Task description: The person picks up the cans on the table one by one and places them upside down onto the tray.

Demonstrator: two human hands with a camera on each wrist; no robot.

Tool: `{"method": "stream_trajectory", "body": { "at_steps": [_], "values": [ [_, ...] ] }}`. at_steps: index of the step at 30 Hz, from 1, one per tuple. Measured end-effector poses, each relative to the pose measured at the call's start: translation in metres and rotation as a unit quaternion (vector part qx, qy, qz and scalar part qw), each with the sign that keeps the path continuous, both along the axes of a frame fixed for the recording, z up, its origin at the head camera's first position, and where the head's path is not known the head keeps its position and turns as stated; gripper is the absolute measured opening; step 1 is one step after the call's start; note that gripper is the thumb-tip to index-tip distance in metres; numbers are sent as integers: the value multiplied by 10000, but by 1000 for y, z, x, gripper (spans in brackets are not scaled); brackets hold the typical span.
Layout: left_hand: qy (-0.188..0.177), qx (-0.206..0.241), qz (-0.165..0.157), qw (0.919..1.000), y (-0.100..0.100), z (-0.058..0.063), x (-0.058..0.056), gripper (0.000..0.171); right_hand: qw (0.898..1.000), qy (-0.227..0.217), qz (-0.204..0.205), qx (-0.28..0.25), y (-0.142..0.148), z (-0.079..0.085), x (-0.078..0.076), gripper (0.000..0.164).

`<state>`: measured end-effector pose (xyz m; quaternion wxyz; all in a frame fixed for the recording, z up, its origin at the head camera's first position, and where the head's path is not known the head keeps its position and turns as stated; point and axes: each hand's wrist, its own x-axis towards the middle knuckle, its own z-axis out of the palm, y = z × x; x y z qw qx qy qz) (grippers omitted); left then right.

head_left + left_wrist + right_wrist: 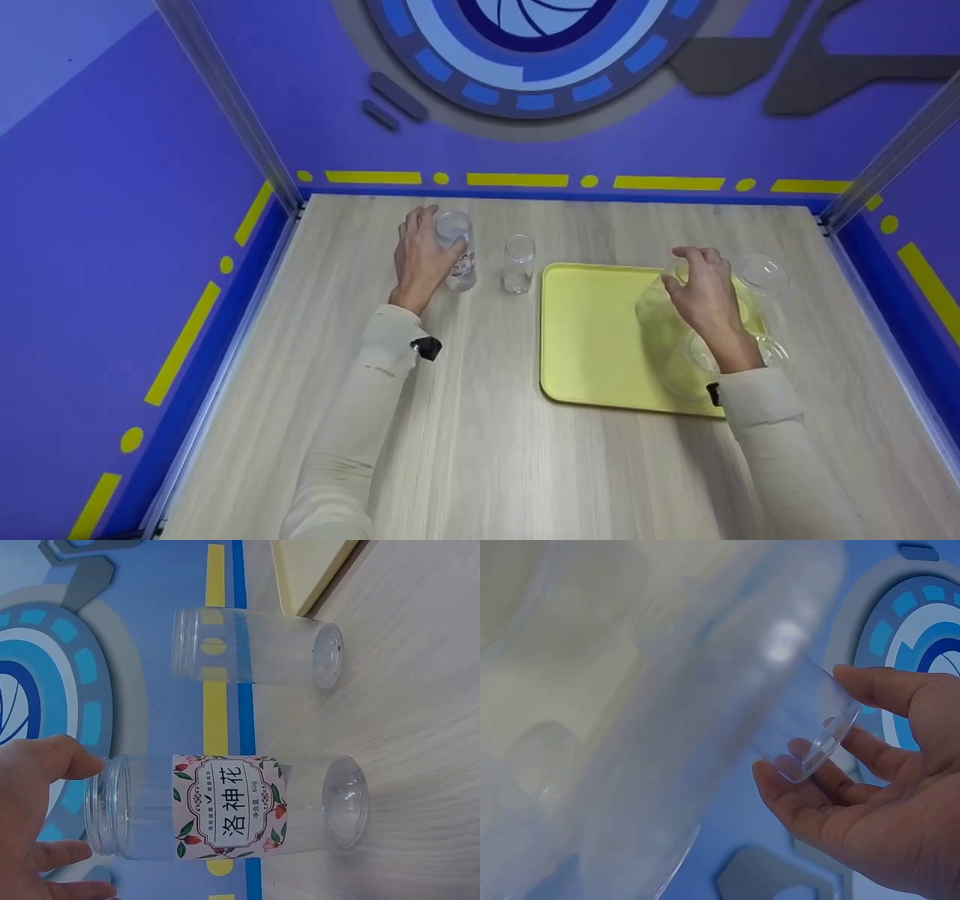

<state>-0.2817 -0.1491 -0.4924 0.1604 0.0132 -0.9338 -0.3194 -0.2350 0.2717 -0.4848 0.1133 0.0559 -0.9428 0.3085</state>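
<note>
My left hand [421, 259] holds a clear plastic jar [463, 276] near its rim, thumb on one side and fingers on the other. The jar stands upright, with a pink floral label [231, 806] bearing Chinese characters. Beside it, a second clear jar [518, 270], unlabelled, stands on the table. Over the yellow tray [592, 337], my right hand [709, 292] grips the round clear end [810, 724] of a see-through plastic container. Thumb and fingers wrap around that end; the body close to the right wrist camera is blurred.
A round clear plastic piece [762, 274] lies past the tray's far right corner. Another clear round rim [772, 352] shows near the right wrist. The wooden table [480, 435] is enclosed by blue printed walls [525, 157] at the back and sides.
</note>
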Motion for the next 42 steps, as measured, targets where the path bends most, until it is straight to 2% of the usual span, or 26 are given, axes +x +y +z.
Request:
{"method": "stream_trajectory", "body": {
  "at_steps": [18,31,42],
  "values": [
    [-334,-375,-191,9986,4,-3,-8,72,9992,-268,64,305,8,-8,-3,46],
    [-397,-490,-291,9976,7,0,-13,72,9985,-352,67,408,11,-11,-6,45],
    [-329,-377,-488,9976,10,3,-14,67,9961,-647,47,605,14,-13,-9,43]
  ]
}}
